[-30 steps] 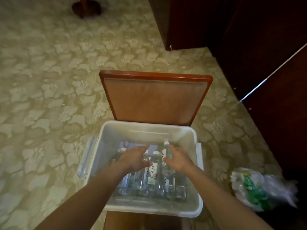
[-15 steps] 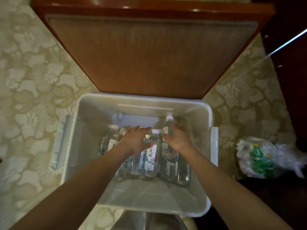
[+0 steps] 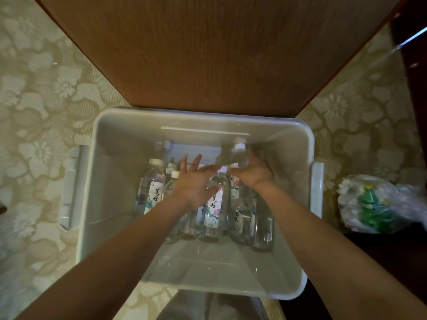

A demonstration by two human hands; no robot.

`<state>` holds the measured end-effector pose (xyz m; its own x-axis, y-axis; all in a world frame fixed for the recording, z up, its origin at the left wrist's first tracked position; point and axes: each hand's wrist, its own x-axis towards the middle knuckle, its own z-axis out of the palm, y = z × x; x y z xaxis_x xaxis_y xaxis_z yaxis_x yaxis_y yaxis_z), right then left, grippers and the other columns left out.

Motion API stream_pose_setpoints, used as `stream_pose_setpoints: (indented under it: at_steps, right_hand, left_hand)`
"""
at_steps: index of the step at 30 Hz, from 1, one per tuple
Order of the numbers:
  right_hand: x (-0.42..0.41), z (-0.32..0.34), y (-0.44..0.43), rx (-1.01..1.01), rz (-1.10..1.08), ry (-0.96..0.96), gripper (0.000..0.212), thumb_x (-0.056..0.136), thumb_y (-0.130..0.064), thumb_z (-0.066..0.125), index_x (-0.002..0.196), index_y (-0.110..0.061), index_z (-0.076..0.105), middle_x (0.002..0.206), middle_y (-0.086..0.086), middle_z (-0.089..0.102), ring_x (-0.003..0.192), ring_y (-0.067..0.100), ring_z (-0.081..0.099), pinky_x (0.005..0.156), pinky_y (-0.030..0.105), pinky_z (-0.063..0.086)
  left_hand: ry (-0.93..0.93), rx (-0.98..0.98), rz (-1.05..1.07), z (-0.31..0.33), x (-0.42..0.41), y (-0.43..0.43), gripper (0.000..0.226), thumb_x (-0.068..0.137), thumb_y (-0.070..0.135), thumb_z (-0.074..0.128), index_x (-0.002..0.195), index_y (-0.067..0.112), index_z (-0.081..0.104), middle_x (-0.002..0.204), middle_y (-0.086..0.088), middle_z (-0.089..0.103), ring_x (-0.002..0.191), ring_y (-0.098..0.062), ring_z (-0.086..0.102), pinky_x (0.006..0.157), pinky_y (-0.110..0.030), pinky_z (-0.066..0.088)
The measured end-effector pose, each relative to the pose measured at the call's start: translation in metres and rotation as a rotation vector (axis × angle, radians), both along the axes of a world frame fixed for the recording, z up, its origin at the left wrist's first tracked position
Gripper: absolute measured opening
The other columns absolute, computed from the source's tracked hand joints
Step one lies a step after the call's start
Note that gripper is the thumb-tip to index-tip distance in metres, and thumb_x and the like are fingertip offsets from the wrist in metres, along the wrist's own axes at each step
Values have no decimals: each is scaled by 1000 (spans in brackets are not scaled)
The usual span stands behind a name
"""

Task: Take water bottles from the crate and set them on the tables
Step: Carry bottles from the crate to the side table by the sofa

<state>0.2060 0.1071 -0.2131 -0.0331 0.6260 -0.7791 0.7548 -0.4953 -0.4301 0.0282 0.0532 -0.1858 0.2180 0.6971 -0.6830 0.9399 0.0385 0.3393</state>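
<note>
A white plastic crate [image 3: 111,181] stands on the carpet below me. Several clear water bottles with white caps and printed labels [image 3: 152,183] stand packed in its far half. My right hand [image 3: 254,174] is inside the crate at the back right, its fingers curled round the upper part of one bottle [image 3: 239,155], whose cap shows above the hand. My left hand [image 3: 196,181] lies over the middle bottles with fingers stretched forward and spread, its thumb by the neck of a labelled bottle [image 3: 216,202]. The near half of the crate holds no bottles.
A brown wooden panel with a reddish rim [image 3: 219,54] rises directly behind the crate. At the right, a clear plastic bag with a green bottle inside [image 3: 379,204] lies on the floor next to dark wooden furniture [image 3: 416,100]. Floral carpet [image 3: 46,112] surrounds the crate.
My view has dropped closer to the crate. My right hand has wrapped round a bottle at the back right, and my left hand's fingers have spread over the middle bottles.
</note>
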Motion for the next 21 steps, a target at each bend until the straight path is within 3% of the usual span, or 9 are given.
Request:
stream_pose_setpoints:
  at_steps: [3,6,9,12,14,15,17,19,21]
  right_hand:
    - [1,8,-2,29,19,29,79,73,-38,83,141,-29,44,135,-5,59,109,17,62,83,25,48]
    - [5,19,-6,42,-62,74,81,70,-32,87,140,-28,45,130,-4,60,99,15,59,77,24,46]
    - [8,28,-10,36,-112,108,86,68,-26,89,142,-25,46,130,1,60,104,19,61,84,30,54]
    - [9,41,-15,47,-189,200,91,67,-19,91,145,-15,45,127,3,60,106,19,59,81,22,51]
    - [9,49,-18,-12,-269,321,91,69,-13,90,147,-11,43,124,2,60,108,17,59,72,10,48]
    - [9,51,-19,-59,-300,390,89,70,-11,88,147,-10,43,123,1,62,108,17,61,72,9,49]
    - [11,55,-21,-165,-357,533,77,75,-10,84,143,-12,49,123,5,67,107,18,67,77,18,53]
    - [10,57,-22,-228,-421,664,58,81,-5,77,136,-13,57,120,9,71,104,21,70,80,27,58]
    - [7,57,-22,-246,-471,723,51,83,-1,73,132,-10,60,120,11,71,106,25,70,85,32,59]
  left_hand:
    - [13,-15,-18,5,1,1,59,101,44,41,155,32,20,162,9,24,152,-24,-15,119,-53,-15]
    - [37,-41,-63,8,2,3,61,102,46,37,157,32,14,164,9,17,150,-25,-19,118,-55,-17]
    - [37,-68,-59,10,3,4,59,103,51,30,157,33,14,165,8,9,149,-23,-22,116,-55,-20]
    - [-128,-80,98,15,8,1,55,104,49,26,155,31,23,165,4,8,150,-19,-19,119,-47,-18]
    - [-366,-139,413,27,12,0,51,104,45,34,153,29,31,164,4,15,152,-18,-3,123,-41,1]
    - [-492,-193,583,31,13,-1,51,102,45,40,151,29,36,161,4,23,151,-18,13,121,-37,15]
    - [-681,-342,813,37,12,-2,63,90,60,56,145,32,45,150,2,46,134,-18,46,110,-34,34]
    - [-752,-513,914,38,5,-4,79,75,75,60,140,32,50,134,-2,63,120,-22,62,105,-43,46]
    - [-807,-582,947,42,3,-5,63,87,63,49,134,22,55,123,-8,70,113,-26,67,98,-45,52]
